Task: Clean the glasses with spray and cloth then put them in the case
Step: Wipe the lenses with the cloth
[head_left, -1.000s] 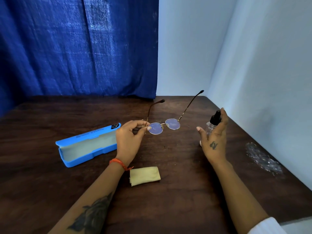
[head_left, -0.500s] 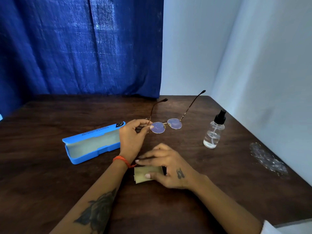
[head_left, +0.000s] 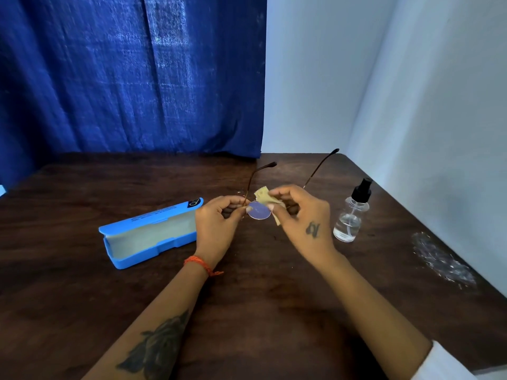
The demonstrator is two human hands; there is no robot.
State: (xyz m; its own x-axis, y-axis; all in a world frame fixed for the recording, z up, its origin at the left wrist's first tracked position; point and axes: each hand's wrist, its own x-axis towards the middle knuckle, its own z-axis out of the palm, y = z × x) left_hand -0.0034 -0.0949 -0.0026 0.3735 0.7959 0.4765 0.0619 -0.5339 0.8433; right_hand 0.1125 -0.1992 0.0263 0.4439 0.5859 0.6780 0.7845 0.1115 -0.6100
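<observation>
the dark wooden table (head_left: 247, 311) carries everything, set into a corner between a blue curtain (head_left: 131, 78) on the far left and pale walls on the right. the blue case (head_left: 148, 234) lies open on the left, its pale lining facing up, likely left gaping so the glasses can drop straight in at the end. on the right, the clear spray bottle (head_left: 349, 215) stands upright with its black nozzle on top, parked apart from the hands, which suggests spraying is over. a crinkled bit of clear plastic (head_left: 441, 259) sits near the right edge.

between case and bottle, above the table's middle, the left hand (head_left: 219, 223) pinches the glasses (head_left: 258, 211) at the left hinge, fingers curled tight, holding the frame steady with its temples pointing away. the right hand (head_left: 301, 215) pinches the small yellow cloth (head_left: 267, 200) around the right lens, which is hidden behind cloth and fingers; the left lens shows bare. wiping looks to be under way, with casing yet to come.
</observation>
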